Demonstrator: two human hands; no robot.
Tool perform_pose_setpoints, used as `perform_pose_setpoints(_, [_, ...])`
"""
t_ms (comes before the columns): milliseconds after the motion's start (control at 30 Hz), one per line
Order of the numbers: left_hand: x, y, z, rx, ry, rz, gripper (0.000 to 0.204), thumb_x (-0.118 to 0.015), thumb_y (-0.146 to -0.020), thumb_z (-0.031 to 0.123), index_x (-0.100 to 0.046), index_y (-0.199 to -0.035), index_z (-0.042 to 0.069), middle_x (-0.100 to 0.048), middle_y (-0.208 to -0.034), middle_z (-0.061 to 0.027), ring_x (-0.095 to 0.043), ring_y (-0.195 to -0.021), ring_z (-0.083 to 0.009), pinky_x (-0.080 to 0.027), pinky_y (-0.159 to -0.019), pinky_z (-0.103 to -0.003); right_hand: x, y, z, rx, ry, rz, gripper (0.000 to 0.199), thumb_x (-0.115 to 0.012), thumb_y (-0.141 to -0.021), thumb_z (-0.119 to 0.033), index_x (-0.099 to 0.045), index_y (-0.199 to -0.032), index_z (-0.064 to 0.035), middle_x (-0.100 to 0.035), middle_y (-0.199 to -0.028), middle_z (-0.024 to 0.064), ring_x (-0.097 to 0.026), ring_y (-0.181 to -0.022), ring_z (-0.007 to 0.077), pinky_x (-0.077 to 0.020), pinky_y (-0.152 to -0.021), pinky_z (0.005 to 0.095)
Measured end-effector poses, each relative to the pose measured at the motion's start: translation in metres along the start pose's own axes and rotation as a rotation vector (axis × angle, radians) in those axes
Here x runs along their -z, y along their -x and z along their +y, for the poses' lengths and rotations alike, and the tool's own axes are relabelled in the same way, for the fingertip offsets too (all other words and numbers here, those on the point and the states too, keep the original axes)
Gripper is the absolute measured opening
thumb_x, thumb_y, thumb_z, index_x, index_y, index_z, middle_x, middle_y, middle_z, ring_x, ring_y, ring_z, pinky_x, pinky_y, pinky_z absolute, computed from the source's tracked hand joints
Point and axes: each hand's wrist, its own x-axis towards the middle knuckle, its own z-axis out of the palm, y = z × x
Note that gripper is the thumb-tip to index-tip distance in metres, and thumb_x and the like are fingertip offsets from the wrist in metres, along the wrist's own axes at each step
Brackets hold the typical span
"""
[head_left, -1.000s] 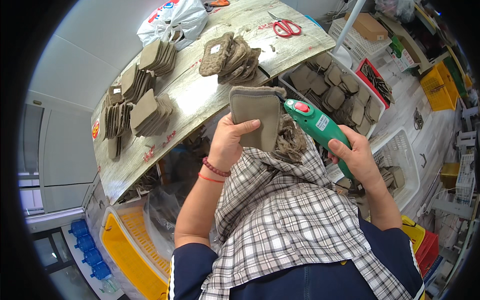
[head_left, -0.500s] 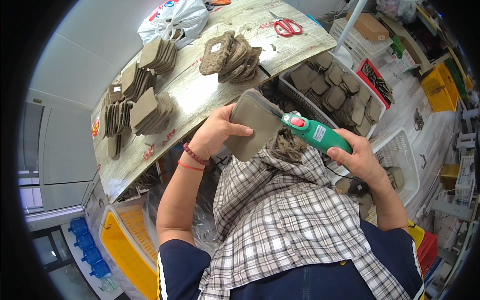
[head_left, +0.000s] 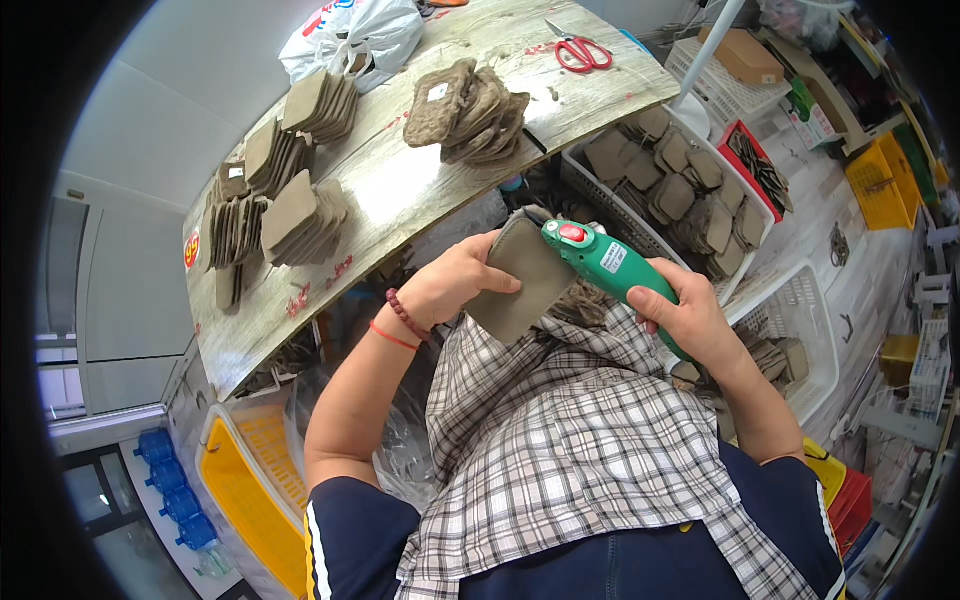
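My left hand (head_left: 462,282) grips a taupe flat pad (head_left: 528,265) with rounded corners and a stitched edge, thumb on its smooth face. A fuzzy rim shows along the pad's upper edge. In my right hand (head_left: 690,308) is a green handheld electric cutter (head_left: 618,264) with a red button, fingers wrapped round its body. The cutter's head meets the pad's upper right edge; its blade is mostly hidden there. Below them, brown fluffy trimmings (head_left: 582,304) lie on the checked apron (head_left: 600,420) over my lap.
Several pad stacks (head_left: 303,218) stand on the table (head_left: 370,205), with a fluffy stack (head_left: 465,118) farther right. Red-handled scissors (head_left: 583,53) lie near its far edge. A crate of pads (head_left: 770,225) and a white basket (head_left: 828,345) are at right; a yellow basket (head_left: 235,500) is at left.
The cutter's head has moved left and slightly up along the pad's edge toward its top corner. The pad has shifted right and down, tilting a little with my left hand.
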Motion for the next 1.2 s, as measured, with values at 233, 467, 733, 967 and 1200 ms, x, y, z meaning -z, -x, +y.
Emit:
perform_pose_setpoints(233, [0.027, 0.012, 0.009, -0.114, -0.138, 0.223, 0.025, -0.071, -0.075, -0.004, -0.061, -0.098, 0.001, -0.065, -0.087, -0.0021, -0.062, -0.078, -0.0097, -0.049, -0.072, -0.023, 0.007, -0.004, 0.004, -0.037, -0.087, -0.052, 0.037, -0.066, -0.090, -0.035, -0.061, -0.096, 0.0005, -0.056, -0.070, 0.0009, -0.052, -0.060, 0.0066, -0.0452, -0.055, 0.0221])
perform_pose_setpoints(467, [0.035, 0.024, 0.006, -0.148, -0.079, 0.347, 0.018, -0.073, -0.075, -0.003, -0.065, -0.090, 0.001, -0.067, -0.082, -0.0029, -0.063, -0.071, -0.0096, -0.051, -0.066, -0.023, 0.007, -0.007, 0.002, -0.062, -0.071, -0.121, 0.040, -0.067, -0.089, -0.036, -0.062, -0.103, 0.0017, -0.057, -0.071, 0.0017, -0.054, -0.060, 0.0070, -0.0456, -0.054, 0.0221])
perform_pose_setpoints(733, [0.028, 0.027, 0.020, -0.037, -0.249, 0.240, 0.017, -0.074, -0.074, -0.001, -0.066, -0.088, 0.002, -0.067, -0.081, -0.0017, -0.062, -0.070, -0.0084, -0.050, -0.065, -0.023, 0.023, -0.006, -0.002, -0.068, 0.045, -0.205, 0.040, -0.071, -0.086, -0.033, -0.063, -0.107, -0.0006, -0.058, -0.074, 0.0004, -0.054, -0.062, 0.0058, -0.0460, -0.055, 0.0223])
perform_pose_setpoints(967, [0.015, 0.017, 0.021, -0.050, -0.476, 0.165, 0.027, -0.076, -0.070, 0.002, -0.065, -0.095, 0.003, -0.065, -0.083, -0.0015, -0.060, -0.075, -0.0075, -0.048, -0.071, -0.022, 0.029, -0.008, -0.013, -0.016, 0.252, -0.244, 0.043, -0.071, -0.084, -0.035, -0.063, -0.109, -0.0003, -0.061, -0.076, 0.0032, -0.057, -0.067, 0.0091, -0.0470, -0.060, 0.0250])
perform_pose_setpoints(1200, [0.004, 0.007, 0.013, -0.079, -0.549, 0.159, 0.058, -0.077, -0.069, 0.002, -0.053, -0.122, 0.003, -0.062, -0.090, -0.0045, -0.058, -0.086, -0.0108, -0.047, -0.082, -0.026, 0.021, -0.015, -0.015, 0.051, 0.337, -0.241, 0.044, -0.071, -0.084, -0.035, -0.063, -0.109, -0.0002, -0.064, -0.078, 0.0059, -0.060, -0.072, 0.0122, -0.0480, -0.065, 0.0278])
